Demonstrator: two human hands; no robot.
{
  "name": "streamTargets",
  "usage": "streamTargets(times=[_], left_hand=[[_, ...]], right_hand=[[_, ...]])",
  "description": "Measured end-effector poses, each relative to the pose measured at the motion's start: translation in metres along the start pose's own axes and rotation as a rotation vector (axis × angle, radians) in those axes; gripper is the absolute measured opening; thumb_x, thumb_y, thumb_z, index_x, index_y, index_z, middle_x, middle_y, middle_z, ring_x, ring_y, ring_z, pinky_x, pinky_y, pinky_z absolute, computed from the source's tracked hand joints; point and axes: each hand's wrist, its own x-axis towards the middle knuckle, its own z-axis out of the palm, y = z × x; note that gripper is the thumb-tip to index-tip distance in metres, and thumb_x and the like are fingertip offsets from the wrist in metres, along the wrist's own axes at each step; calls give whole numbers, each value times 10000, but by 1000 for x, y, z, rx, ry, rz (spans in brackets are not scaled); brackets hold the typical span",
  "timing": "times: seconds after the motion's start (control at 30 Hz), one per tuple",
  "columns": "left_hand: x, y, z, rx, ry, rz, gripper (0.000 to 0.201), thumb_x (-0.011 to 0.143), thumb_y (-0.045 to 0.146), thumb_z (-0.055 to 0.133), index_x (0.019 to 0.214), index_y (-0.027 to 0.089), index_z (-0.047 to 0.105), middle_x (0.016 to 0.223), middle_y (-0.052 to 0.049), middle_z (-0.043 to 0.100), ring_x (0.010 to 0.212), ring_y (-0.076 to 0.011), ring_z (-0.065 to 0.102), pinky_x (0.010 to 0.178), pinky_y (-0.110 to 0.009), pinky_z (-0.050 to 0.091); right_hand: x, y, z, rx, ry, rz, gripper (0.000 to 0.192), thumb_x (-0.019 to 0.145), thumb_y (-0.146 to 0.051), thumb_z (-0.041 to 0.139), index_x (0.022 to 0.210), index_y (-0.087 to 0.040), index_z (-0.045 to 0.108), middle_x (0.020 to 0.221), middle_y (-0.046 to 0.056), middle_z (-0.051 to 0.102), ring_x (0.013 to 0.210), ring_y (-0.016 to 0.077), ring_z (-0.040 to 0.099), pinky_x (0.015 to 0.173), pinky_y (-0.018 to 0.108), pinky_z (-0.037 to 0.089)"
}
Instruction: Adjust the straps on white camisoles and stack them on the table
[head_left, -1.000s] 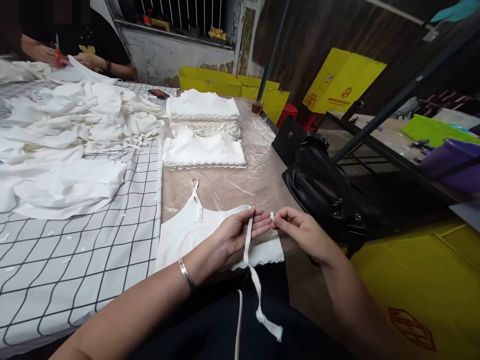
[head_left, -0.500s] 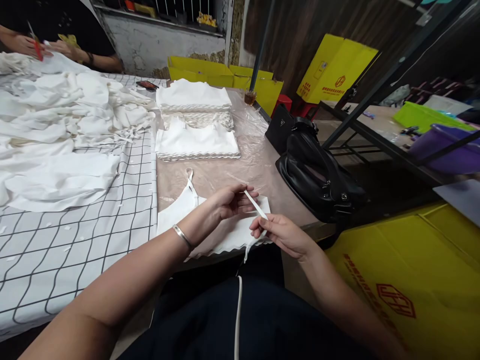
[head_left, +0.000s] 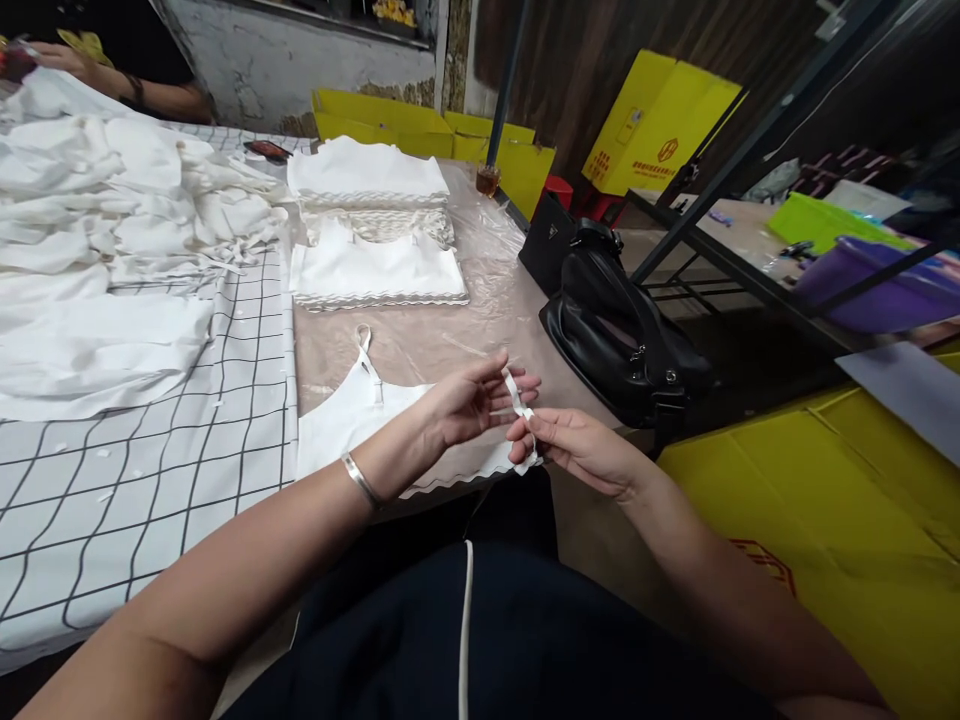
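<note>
A narrow white strap [head_left: 514, 392] runs between my two hands, bent and twisted. My left hand [head_left: 471, 402] holds its upper part at the thumb and forefinger, the other fingers loosely extended. Lower down, my right hand [head_left: 574, 445] pinches the strap between thumb and fingers, and a short end hangs below. Under my hands a white camisole-like top [head_left: 341, 425] with a scalloped edge lies on the table, partly hidden by my left forearm. Its other strap [head_left: 365, 350] forms a loop at the upper left.
Beyond the top stand two stacks of folded white garments, a nearer stack [head_left: 379, 270] and a farther stack [head_left: 367, 178]. A loose white heap [head_left: 112, 215] covers the checked cloth [head_left: 150, 500]. On the right lies a black bag [head_left: 619, 325]. Another person's arm [head_left: 169, 100] shows at far left.
The strap between my hands has gone from straight to slack and twisted. Its lower end has been drawn up to my right hand. My view has shifted slightly.
</note>
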Motion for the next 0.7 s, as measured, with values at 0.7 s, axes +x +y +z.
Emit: streamTargets(times=[0.7], left_hand=[[11,41,-37,1421,503,489,324,734,312,756,539,178,535,684,-97,644,955,-319,619,914,-385,414]], right_hand=[[80,-41,-41,34,250,-46,68,812,-200,720,850,-143,719,681,-3,644,571,58,561,471,153,399]])
